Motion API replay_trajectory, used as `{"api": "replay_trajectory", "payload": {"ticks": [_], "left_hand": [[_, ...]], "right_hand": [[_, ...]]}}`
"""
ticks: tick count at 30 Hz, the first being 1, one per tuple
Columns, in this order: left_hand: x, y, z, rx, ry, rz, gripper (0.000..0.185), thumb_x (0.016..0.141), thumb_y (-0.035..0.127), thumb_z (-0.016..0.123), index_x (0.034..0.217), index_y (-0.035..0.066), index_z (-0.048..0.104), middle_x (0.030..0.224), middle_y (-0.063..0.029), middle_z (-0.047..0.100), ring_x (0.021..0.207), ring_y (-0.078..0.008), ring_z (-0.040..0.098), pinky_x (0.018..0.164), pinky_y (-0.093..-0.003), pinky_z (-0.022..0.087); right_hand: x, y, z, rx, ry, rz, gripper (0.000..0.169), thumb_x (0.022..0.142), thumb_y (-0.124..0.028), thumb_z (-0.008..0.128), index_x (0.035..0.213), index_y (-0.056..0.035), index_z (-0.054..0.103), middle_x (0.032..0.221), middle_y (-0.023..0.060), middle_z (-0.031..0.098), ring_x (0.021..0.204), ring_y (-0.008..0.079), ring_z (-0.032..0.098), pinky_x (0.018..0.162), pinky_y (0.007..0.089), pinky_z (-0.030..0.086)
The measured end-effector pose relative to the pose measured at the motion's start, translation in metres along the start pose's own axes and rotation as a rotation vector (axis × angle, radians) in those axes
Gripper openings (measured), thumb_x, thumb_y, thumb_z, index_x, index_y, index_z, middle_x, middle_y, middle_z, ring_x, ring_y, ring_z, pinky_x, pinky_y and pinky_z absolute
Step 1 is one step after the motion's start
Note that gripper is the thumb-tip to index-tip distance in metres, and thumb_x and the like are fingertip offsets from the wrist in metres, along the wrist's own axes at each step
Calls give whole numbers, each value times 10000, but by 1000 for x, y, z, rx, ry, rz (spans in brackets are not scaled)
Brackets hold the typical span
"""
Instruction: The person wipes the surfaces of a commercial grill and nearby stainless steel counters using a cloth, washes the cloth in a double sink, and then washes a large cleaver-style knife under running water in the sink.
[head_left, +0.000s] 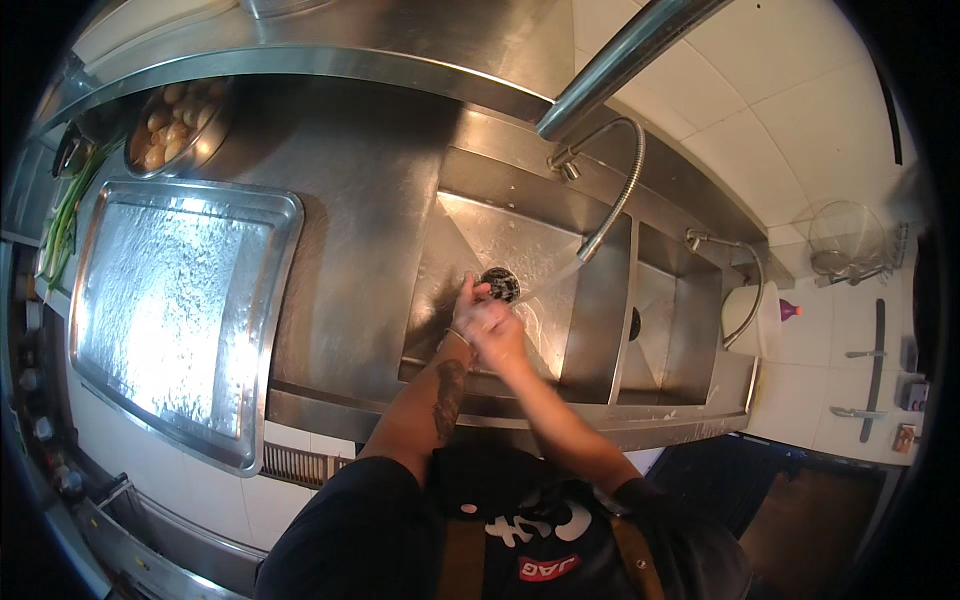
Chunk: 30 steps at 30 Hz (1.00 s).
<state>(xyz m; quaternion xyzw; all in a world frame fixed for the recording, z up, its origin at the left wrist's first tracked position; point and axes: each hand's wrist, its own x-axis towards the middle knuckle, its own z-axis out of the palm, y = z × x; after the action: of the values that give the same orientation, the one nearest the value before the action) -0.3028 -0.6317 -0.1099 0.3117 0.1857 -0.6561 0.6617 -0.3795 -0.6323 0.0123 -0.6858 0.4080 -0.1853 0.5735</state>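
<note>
My two hands meet over the left basin (457, 247) of a stainless-steel sink, beside its dark round drain (500, 285). My left hand (466, 306) has its fingers stretched toward the drain and holds no object. My right hand (496, 334) lies against it, blurred, and its finger pose is hard to make out. From the flexible metal spout (632, 180), a stream of water (551, 285) runs down toward my hands. Wet streaks cover the basin floor. A thin band circles my left wrist.
On the steel counter at left lies a large shiny metal tray (172, 315). Behind it stand a steel bowl of onions (166, 135) and some green onions (71, 210). To the right are a second basin (660, 330), another flexible faucet (750, 262) and a white tub (742, 307).
</note>
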Motion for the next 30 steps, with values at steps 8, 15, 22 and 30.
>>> {"api": "replay_trajectory", "payload": {"ticks": [8, 15, 22, 30], "left_hand": [[8, -20, -8, 119, -291, -200, 431, 1039, 433, 422, 1133, 62, 622, 1020, -103, 681, 882, -216, 644, 769, -371, 526], [35, 21, -56, 680, -228, -161, 385, 1029, 395, 490, 1116, 62, 662, 1002, -65, 691, 790, -160, 632, 691, -326, 520], [-11, 41, -5, 882, -465, 336, 375, 993, 370, 570, 1114, 27, 658, 984, -15, 682, 865, -99, 623, 729, -275, 513], [-37, 33, 31, 811, -494, 395, 911, 784, 459, 837, 1443, 21, 387, 1334, -127, 559, 1230, -196, 540, 1048, -334, 440]], "right_hand": [[65, 55, -38, -375, 358, 181, 459, 798, -417, 814, 767, 18, 672, 729, 134, 708, 684, 263, 688, 623, 371, 537], [80, 2, -50, -675, -91, 25, 656, 767, -439, 845, 1128, 54, 608, 1127, 260, 677, 1053, 242, 660, 873, 358, 523], [73, -29, -75, -368, -254, 142, 613, 739, -338, 879, 1197, -19, 626, 1069, 167, 712, 996, 235, 678, 883, 355, 530], [48, -97, -82, -400, -66, 103, 305, 868, -182, 774, 1101, -31, 648, 961, 59, 694, 889, 157, 645, 804, 308, 525]]}}
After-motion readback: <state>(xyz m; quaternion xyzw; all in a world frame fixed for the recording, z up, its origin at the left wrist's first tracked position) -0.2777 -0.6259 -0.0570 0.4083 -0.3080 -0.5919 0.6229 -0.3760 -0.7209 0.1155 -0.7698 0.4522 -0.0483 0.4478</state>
